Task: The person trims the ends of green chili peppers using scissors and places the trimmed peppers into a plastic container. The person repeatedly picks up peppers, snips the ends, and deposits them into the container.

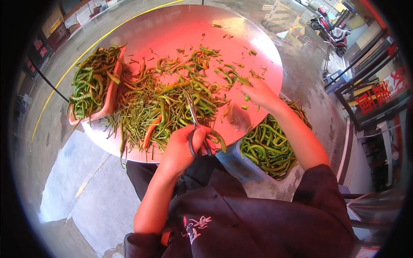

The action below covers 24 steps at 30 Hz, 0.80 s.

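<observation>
My left hand (185, 145) grips a pair of scissors (193, 111) by the dark handles, blades pointing away over the pile; a curved green pepper (219, 141) lies at its fingers. In my right hand (256, 92), above the right part of the round metal table (142, 29), are green pepper pieces (246, 81). Long green chili peppers and cut stems (155, 106) are heaped in the middle of the table, with a red-orange pepper (151, 131) among them. Small pepper pieces (253, 52) are scattered towards the far and right sides.
A pink plastic basket (111, 96) heaped with green peppers stands at the table's left edge. Below the right edge, a bluish plastic crate (240, 161) on the ground holds more peppers. A parked scooter (332, 32) is at the far right, and a dark-framed sign (376, 93) stands nearer.
</observation>
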Each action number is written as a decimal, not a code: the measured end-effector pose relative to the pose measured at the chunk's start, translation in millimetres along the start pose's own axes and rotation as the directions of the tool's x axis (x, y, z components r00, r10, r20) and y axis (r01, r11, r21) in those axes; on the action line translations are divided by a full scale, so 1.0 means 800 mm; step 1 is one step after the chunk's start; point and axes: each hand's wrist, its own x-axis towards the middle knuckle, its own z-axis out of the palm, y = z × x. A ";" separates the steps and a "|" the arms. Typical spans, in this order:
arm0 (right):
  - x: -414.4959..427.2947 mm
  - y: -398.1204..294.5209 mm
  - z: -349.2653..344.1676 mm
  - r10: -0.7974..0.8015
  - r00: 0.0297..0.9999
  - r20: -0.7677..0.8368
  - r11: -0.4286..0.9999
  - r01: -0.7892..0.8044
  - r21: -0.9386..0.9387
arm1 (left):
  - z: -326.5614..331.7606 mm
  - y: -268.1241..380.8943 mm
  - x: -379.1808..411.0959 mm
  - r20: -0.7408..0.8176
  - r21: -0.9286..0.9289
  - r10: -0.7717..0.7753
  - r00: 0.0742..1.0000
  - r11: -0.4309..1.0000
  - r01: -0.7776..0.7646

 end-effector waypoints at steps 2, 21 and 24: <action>0.015 -0.004 0.007 0.053 0.998 0.023 0.999 -0.053 0.006 | 0.004 -0.001 -0.005 -0.004 -0.026 0.031 1.000 0.999 -0.031; 0.151 -0.037 0.091 -0.048 0.968 0.246 0.925 0.136 -0.355 | -0.002 -0.013 -0.016 -0.028 0.026 0.035 0.999 0.999 -0.034; 0.131 -0.039 0.067 -0.150 0.984 0.094 0.984 0.158 -0.086 | 0.000 -0.015 -0.014 0.013 -0.002 0.023 1.000 1.000 -0.023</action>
